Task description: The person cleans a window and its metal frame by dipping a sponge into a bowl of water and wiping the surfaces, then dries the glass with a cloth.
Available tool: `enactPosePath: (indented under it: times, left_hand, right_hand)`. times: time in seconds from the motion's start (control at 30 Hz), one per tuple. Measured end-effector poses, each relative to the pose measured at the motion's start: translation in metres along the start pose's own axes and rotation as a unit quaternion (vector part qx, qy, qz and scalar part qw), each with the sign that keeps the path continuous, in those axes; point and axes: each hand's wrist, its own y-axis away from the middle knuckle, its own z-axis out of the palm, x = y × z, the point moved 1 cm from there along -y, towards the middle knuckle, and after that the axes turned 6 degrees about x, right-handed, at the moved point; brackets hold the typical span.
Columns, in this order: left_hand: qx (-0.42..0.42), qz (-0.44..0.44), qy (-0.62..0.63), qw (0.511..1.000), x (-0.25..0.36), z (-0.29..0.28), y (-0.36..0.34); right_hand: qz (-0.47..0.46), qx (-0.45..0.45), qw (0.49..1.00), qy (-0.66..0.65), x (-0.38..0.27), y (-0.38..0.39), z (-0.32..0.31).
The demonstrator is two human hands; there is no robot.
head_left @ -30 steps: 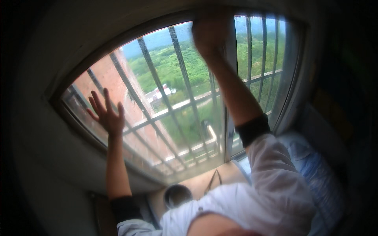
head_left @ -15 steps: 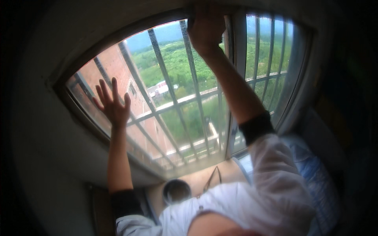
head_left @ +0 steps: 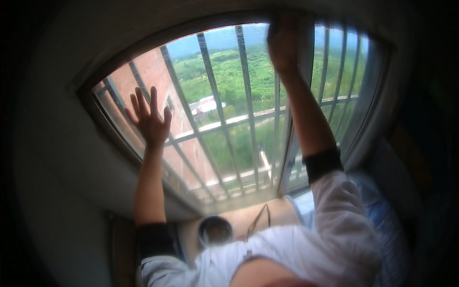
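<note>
My left hand [head_left: 152, 119] is raised with its fingers spread, laid flat at the left part of the barred window [head_left: 224, 143]. It holds nothing. My right hand [head_left: 285, 50] reaches high to the top of the same pane, beside the upright frame bar [head_left: 305, 62] between the two panes. Its fingers are dark and blurred, and a dark patch lies along its left side. Whether it grips anything there I cannot tell. Both my arms are stretched up, with dark cuffs at the elbows.
Beneath the window is a light tan surface [head_left: 191, 229] with a dark round container [head_left: 215, 231] and a thin dark strap [head_left: 260, 221]. Blue patterned material [head_left: 382, 225] lies at the right. Upright metal bars [head_left: 246, 81] stand outside the glass.
My right hand has slid rightward along the top of the pane, closer to the middle frame bar. My left hand stays spread at the glass. The whole view has shifted slightly.
</note>
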Motion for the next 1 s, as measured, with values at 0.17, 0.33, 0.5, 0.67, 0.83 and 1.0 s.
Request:
enactPosePath:
  times: [0.17, 0.33, 0.5, 0.67, 0.83, 1.0]
  left_hand:
    - [-0.008, -0.008, 0.006, 1.000, 0.001, 0.000, 0.001]
    - [-0.025, 0.018, 0.014, 0.999, -0.007, -0.004, 0.004]
    - [-0.039, 0.028, -0.003, 0.999, -0.012, -0.006, 0.007]
    - [-0.030, 0.040, 0.010, 0.999, -0.014, -0.007, 0.009]
    - [-0.060, 0.054, 0.047, 0.996, -0.032, -0.016, 0.020]
    - [-0.074, 0.088, 0.016, 0.993, -0.043, -0.018, 0.029]
  right_hand:
    - [-0.028, -0.008, 0.997, 0.078, -0.080, -0.007, 0.020]
    - [-0.047, -0.012, 0.998, 0.041, -0.076, -0.006, 0.011]
    - [-0.044, 0.034, 0.997, 0.060, -0.037, -0.001, 0.011]
    - [0.021, -0.032, 0.999, 0.006, -0.133, -0.021, 0.019]
    - [0.050, -0.037, 0.998, -0.031, -0.085, -0.029, -0.010]
    - [0.083, -0.092, 0.991, -0.044, -0.195, -0.002, 0.050]
